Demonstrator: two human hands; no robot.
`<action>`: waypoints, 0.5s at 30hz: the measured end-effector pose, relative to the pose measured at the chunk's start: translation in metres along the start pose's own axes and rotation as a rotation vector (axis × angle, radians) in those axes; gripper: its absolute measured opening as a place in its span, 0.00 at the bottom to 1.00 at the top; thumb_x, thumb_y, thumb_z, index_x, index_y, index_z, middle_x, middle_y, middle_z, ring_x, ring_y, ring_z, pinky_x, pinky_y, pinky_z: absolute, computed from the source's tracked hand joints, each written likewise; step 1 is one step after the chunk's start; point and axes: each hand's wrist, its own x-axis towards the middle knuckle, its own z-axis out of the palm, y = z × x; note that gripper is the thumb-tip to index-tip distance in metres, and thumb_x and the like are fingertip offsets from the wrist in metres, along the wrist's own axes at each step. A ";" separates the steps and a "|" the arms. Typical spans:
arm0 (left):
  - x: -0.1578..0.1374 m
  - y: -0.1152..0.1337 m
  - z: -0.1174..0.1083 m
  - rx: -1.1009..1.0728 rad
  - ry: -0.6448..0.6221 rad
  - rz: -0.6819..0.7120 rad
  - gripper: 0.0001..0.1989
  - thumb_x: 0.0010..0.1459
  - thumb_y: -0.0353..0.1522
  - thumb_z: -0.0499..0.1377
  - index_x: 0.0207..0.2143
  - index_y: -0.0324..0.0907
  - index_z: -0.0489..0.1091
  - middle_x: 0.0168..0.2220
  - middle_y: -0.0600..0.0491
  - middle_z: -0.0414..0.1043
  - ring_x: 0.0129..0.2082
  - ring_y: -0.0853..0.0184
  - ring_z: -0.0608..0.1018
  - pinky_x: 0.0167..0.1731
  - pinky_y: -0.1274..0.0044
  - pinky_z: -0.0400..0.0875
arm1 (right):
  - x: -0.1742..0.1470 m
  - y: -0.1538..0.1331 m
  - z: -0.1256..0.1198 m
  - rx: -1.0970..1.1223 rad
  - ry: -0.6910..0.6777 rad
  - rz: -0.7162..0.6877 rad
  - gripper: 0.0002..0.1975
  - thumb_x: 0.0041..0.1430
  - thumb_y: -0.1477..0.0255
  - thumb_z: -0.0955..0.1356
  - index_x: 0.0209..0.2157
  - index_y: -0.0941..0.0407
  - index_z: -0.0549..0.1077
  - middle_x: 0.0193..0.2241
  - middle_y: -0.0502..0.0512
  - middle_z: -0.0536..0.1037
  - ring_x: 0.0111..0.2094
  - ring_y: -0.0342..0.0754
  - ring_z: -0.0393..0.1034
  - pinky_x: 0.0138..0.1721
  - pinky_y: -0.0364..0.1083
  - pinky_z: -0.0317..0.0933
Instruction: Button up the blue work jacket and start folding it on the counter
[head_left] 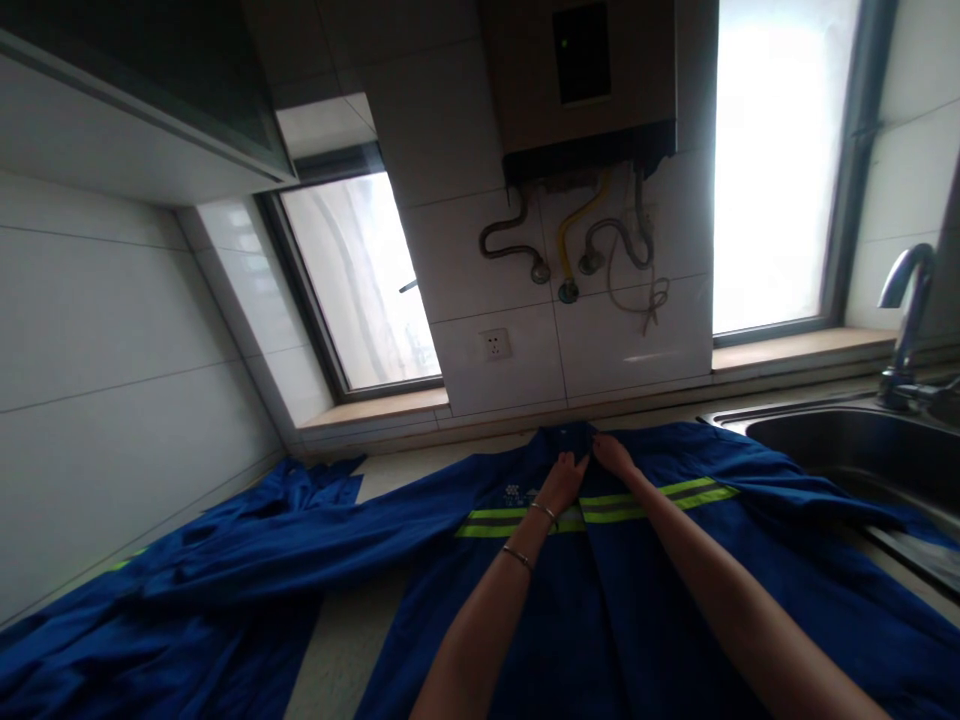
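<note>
A blue work jacket point(675, 600) with yellow-green reflective stripes point(645, 498) lies spread flat on the kitchen counter, collar toward the wall. My left hand point(564, 478) and my right hand point(611, 455) are both at the front opening just below the collar, fingers pinching the cloth on either side of it. Two thin bracelets sit on my left wrist. One sleeve point(187, 580) stretches far to the left along the counter.
A steel sink point(847, 440) with a tap point(907, 300) is at the right, the jacket's edge draped over it. A wall socket point(495, 345), a water heater point(585, 80) with hoses, and two windows are behind. Bare counter point(345, 640) shows by the left sleeve.
</note>
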 end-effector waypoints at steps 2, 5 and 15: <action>-0.003 0.001 -0.001 0.004 -0.018 -0.003 0.20 0.60 0.25 0.44 0.54 0.41 0.60 0.44 0.43 0.64 0.46 0.60 0.66 0.44 0.70 0.64 | 0.000 0.000 -0.002 -0.004 0.002 0.025 0.20 0.61 0.76 0.54 0.49 0.63 0.69 0.48 0.65 0.70 0.49 0.50 0.65 0.50 0.45 0.56; -0.007 0.001 -0.003 -0.024 -0.027 0.020 0.19 0.60 0.25 0.43 0.52 0.41 0.62 0.53 0.44 0.60 0.53 0.60 0.61 0.48 0.70 0.62 | 0.000 -0.001 -0.002 -0.013 -0.007 0.038 0.20 0.61 0.76 0.54 0.49 0.63 0.68 0.47 0.65 0.71 0.49 0.49 0.65 0.49 0.45 0.56; -0.012 0.001 0.011 -0.272 -0.128 -0.129 0.25 0.58 0.27 0.43 0.57 0.50 0.56 0.58 0.58 0.57 0.56 0.67 0.60 0.54 0.66 0.55 | -0.007 0.000 -0.005 -0.039 -0.065 0.012 0.25 0.54 0.81 0.58 0.55 0.60 0.63 0.56 0.60 0.62 0.54 0.50 0.59 0.52 0.46 0.54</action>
